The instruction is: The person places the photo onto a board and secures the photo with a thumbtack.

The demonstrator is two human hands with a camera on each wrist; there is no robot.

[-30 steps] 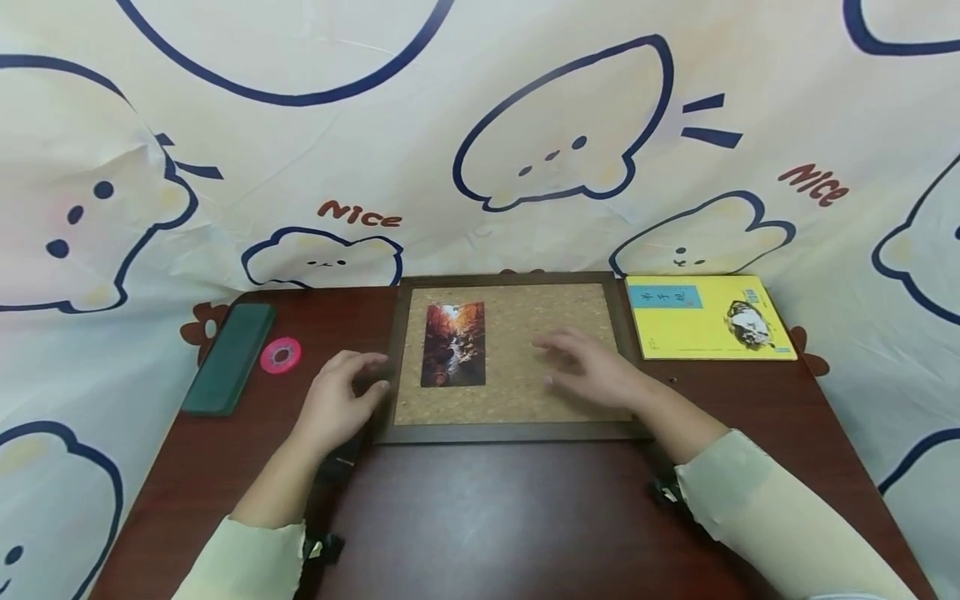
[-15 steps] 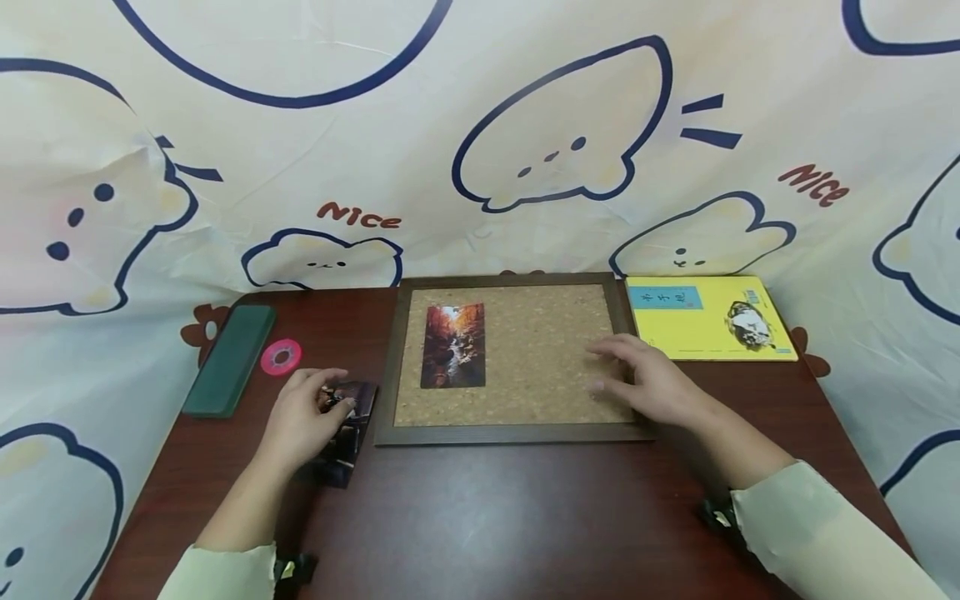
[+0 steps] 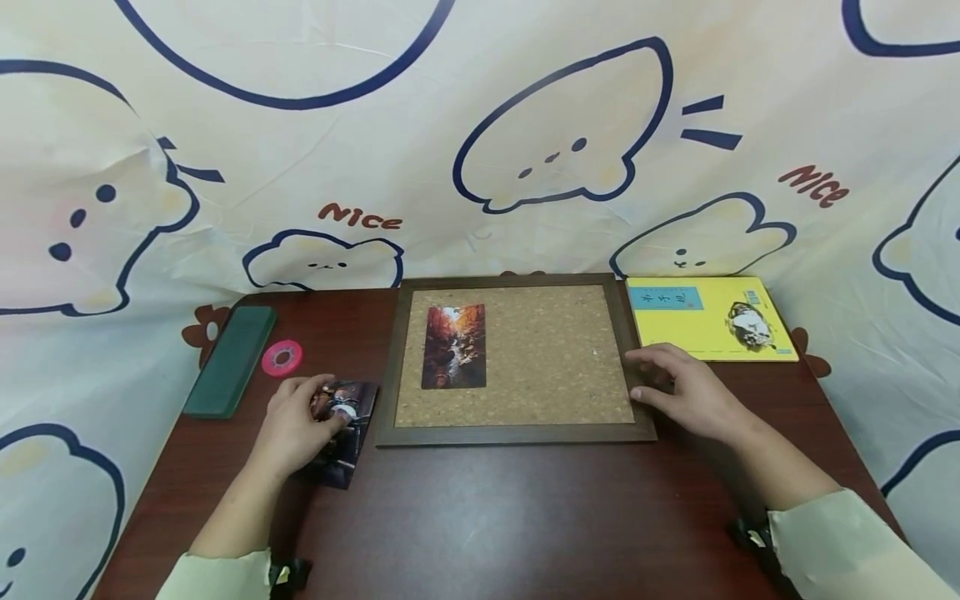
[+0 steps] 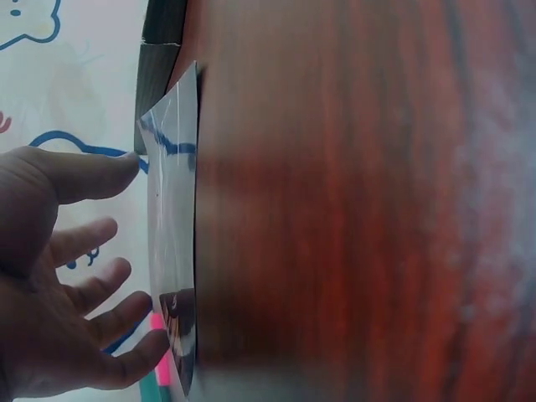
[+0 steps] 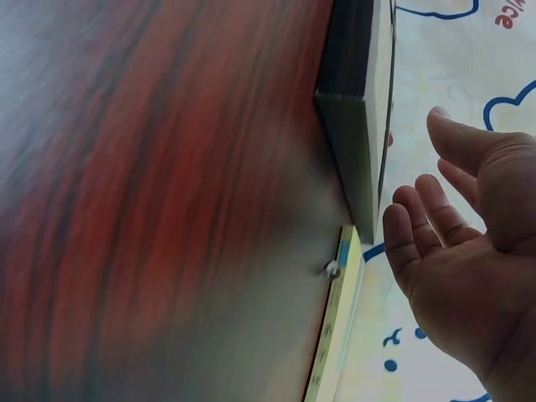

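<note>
Over a small pile of dark glossy photos [image 3: 339, 468] hovers my left hand [image 3: 294, 429], its fingers relaxed and bent loosely. In the left wrist view the fingertips come right at the edge of the curved, shiny top photo [image 4: 176, 209], and thumb and fingers are spread. Beside the pile lies a corkboard [image 3: 540, 383] with a brown frame. An autumn stream photo [image 3: 453, 346] lies flat on its left part. My right hand [image 3: 693, 392] is at the board's right edge, fingers loosely extended and holding nothing. A tiny pale spot [image 3: 596, 352] shows on the cork.
A yellow book [image 3: 705, 333] lies behind my right hand, with a small shiny object [image 5: 332, 269] beside it. At the far left are a dark green case [image 3: 228, 362] and a pink ring-shaped roll [image 3: 282, 358]. A patterned cloth [image 3: 480, 125] hangs behind the table.
My left hand has moved left from the board's left edge to over the photo pile. My right hand has drawn right, from above the cork to the board's right edge.
</note>
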